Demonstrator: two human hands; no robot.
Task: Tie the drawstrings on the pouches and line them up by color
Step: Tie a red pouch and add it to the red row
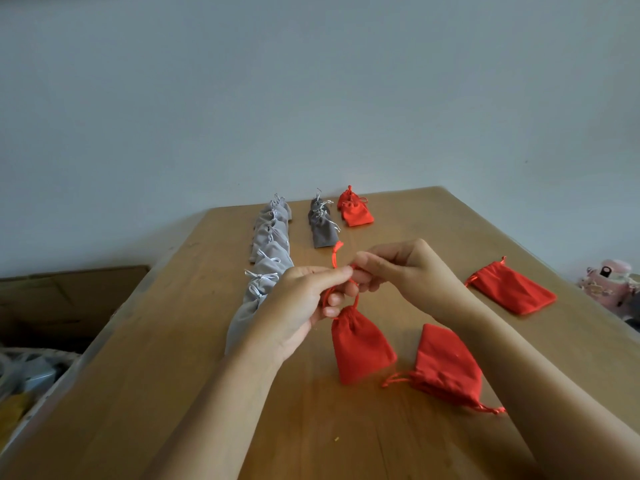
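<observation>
Both hands meet low over a wooden table [173, 375]: left hand [304, 303] and right hand [401, 268] each pinch the red drawstring [336, 256] of a red pouch [360, 344] lying just below them. Its gathered mouth points toward the fingers [374, 264], its length running away from the viewer. Curled fingers hide any knot. The left hand covers part of the light grey row [272, 237].
</observation>
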